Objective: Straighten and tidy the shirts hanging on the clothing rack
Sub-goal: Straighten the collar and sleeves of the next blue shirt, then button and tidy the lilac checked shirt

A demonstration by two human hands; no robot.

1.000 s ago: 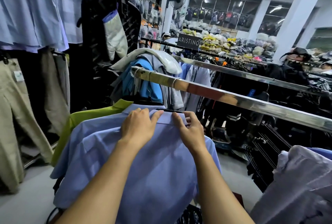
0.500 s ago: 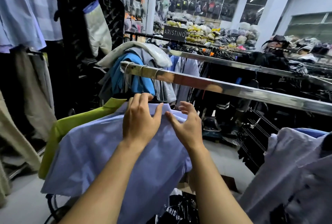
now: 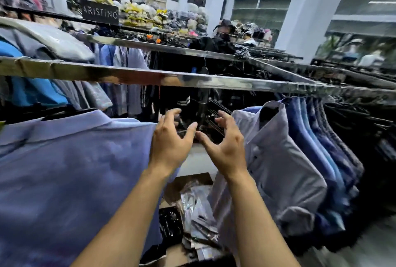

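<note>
The long chrome rail point(image 3: 150, 77) crosses my whole view, and the shirts hang beneath it. The large blue shirt point(image 3: 75, 170) fills the left side, its collar lying flat by the hanger. To the right, across a gap, hangs the pale lilac shirt point(image 3: 278, 159), its collar open and its body twisted toward me, with the row of darker blue shirts point(image 3: 310, 138) packed close behind it. My left grip point(image 3: 169, 146) and right grip point(image 3: 227, 151) hover in that gap, both wide, fingers spread and slightly curved, holding nothing. The left sits just at the blue shirt's edge; I cannot tell whether it touches. I judge the blue shirt finished and the step in hand to be the crossing to the next one. The next move calls for taking the pale shirt at its collar and shoulders, squaring it on the hanger and closing it up to the row. Half a second ago both grips lay on the blue shirt's collar; they have since lifted off, and my view has swung right, bringing the pale shirt into view.
</note>
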